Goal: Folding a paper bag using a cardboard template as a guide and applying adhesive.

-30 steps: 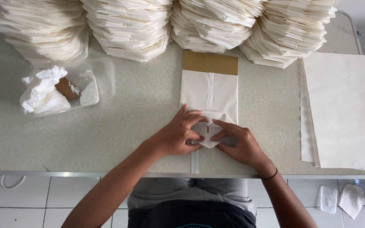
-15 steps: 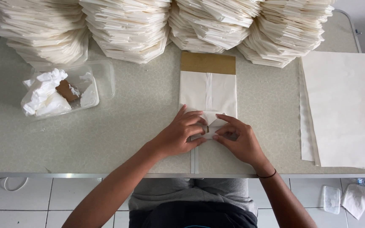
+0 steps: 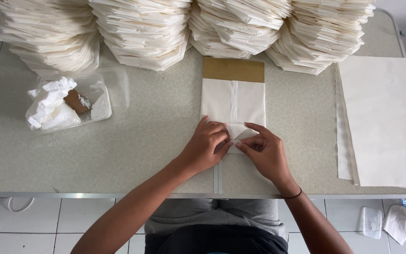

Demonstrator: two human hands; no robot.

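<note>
Fingers of both hands press together on the near end of a white paper bag (image 3: 233,106) that lies flat at the middle of the speckled table (image 3: 142,141). Left hand (image 3: 206,148) lies knuckles up, its fingertips curled down onto the folded corner at the bag's near end. Right hand (image 3: 265,153), at 3 o'clock from the left and nearly touching it, pinches the same fold between thumb and forefinger, the other fingers bent above. Between the two hands a small white triangle of folded paper shows. A dark band (image 3: 291,194) circles the right wrist.

At the bag's 12 o'clock end sits a brown cardboard strip (image 3: 233,69), and a raised seam runs down the bag's centre. Beyond it, across the far edge of the table, stand tall stacks of folded bags (image 3: 142,33). At 3 o'clock, well apart from the hands, lies a pile of flat white sheets (image 3: 386,117). At 9 to 10 o'clock rests a clear plastic tub (image 3: 113,87) holding crumpled white paper (image 3: 50,106) and a brown scrap.
</note>
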